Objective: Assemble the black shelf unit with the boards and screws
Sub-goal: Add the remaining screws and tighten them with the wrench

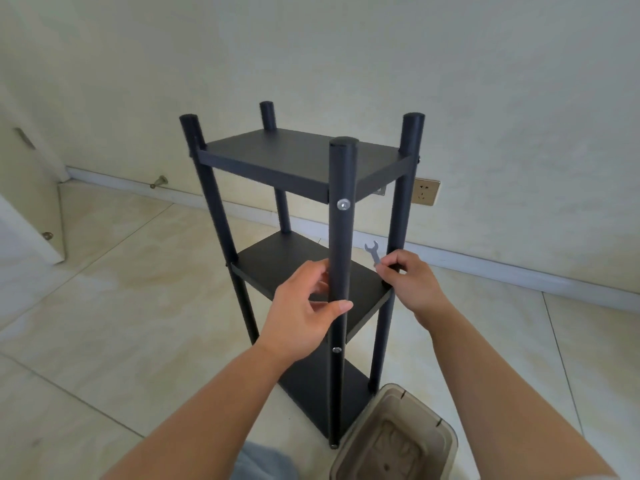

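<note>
Head view, nearest first: a tub (398,441) sits on the floor by the shelf (301,157), probably for loose parts. Left hand (304,313) wraps the front post (341,237), grip clenched on it to steady the standing frame. Right hand (408,278) pinches a small wrench (373,255) by the middle board's far corner, apparently at a screw there, hidden. Top screw (343,204) looks seated.

Black shelf unit (301,157) (silver screws (343,204)), grey spanner (372,255), marbled beige floor (104,306), translucent brownish bin (394,441).
</note>
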